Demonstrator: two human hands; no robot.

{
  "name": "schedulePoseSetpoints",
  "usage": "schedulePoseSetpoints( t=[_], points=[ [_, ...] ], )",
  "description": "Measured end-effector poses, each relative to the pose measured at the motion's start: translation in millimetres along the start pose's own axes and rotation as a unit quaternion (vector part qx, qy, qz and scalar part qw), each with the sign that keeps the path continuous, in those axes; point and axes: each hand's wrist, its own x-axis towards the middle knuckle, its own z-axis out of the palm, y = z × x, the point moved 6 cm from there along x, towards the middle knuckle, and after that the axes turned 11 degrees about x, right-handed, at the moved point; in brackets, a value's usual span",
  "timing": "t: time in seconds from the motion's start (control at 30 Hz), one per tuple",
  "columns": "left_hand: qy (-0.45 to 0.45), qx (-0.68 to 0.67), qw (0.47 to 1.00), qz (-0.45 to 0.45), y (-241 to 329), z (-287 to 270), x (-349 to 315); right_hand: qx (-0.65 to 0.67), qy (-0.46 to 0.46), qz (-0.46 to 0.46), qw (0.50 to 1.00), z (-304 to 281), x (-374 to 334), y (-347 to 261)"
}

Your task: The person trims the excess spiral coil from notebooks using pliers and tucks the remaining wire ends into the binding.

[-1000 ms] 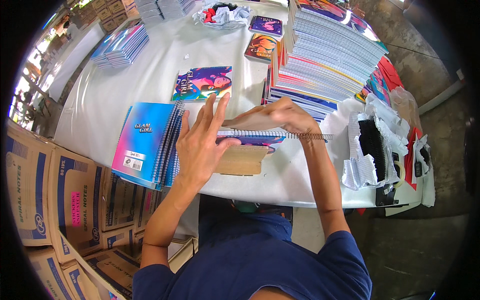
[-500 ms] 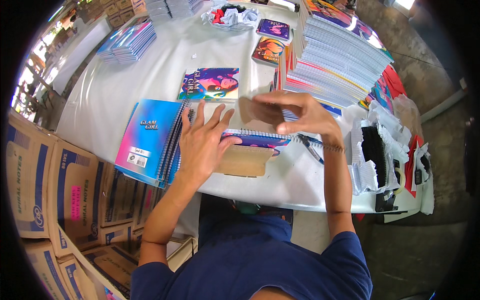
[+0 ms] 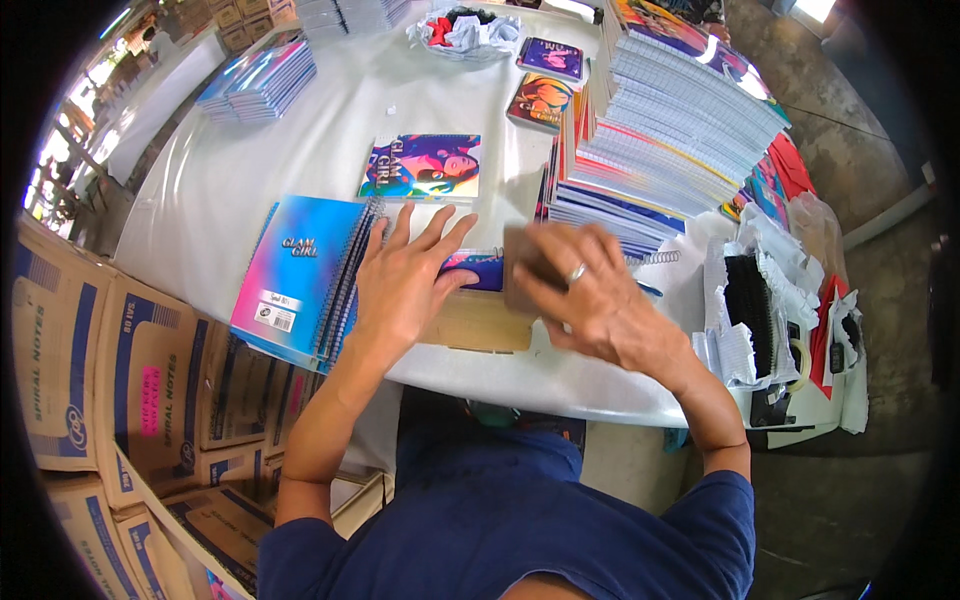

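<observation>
My left hand [image 3: 405, 275] lies with fingers spread across a colourful notebook [image 3: 474, 270], pressing it down. Under the notebook's near side is a brown cardboard piece [image 3: 475, 325]. My right hand [image 3: 595, 290], with a ring, curls around a brown block-like thing [image 3: 522, 270] at the notebook's right part; both are smeared by motion. A loose wire spiral [image 3: 655, 258] sticks out to the right beyond this hand. Blue and pink spiral notebooks [image 3: 298, 265] are stacked left of my left hand. Another notebook [image 3: 425, 167] lies flat just beyond it.
Tall notebook stacks [image 3: 680, 120] stand at the right. Two small notebooks [image 3: 550, 58] lie beside them. Torn white wrapping with black spirals [image 3: 745, 310] and a tape roll [image 3: 800, 365] sit at the right edge. Cardboard boxes [image 3: 160, 390] are piled at the lower left.
My right hand has come down and nearer, onto the notebook's right part, its fingers now curled. The left hand stays in place on the notebook.
</observation>
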Motion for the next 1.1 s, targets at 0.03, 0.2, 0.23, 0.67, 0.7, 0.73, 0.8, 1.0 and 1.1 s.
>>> schedulePoseSetpoints(
  t=[0.03,0.2,0.23,0.67,0.7,0.73,0.8,1.0,1.1],
  points=[
    [0.009,-0.001,1.000,-0.007,-1,0,0,0.031,-0.035,-0.011,0.999,4,-1,1],
    [0.032,-0.013,0.999,0.002,3,-6,-8,0.433,-0.060,0.006,0.899,-30,4,62],
    [0.045,-0.014,0.999,0.004,4,-8,-7,0.457,-0.066,0.013,0.887,-22,8,79],
    [0.097,-0.060,0.993,-0.040,1,-12,-10,0.645,-0.076,0.093,0.755,58,17,135],
    [0.100,-0.066,0.992,-0.045,-2,-10,-11,0.727,-0.089,0.090,0.674,47,18,123],
    [0.099,-0.067,0.992,-0.045,-3,-10,-13,0.643,-0.112,0.101,0.750,51,24,115],
    [0.097,-0.086,0.990,-0.054,-5,-7,-16,0.447,-0.148,0.116,0.874,62,39,103],
    [0.168,-0.183,0.960,-0.130,-17,-12,-19,0.689,-0.061,0.144,0.708,84,32,130],
    [0.181,-0.299,0.920,-0.177,-33,1,-27,0.602,-0.054,0.149,0.783,81,49,125]
  ],
)
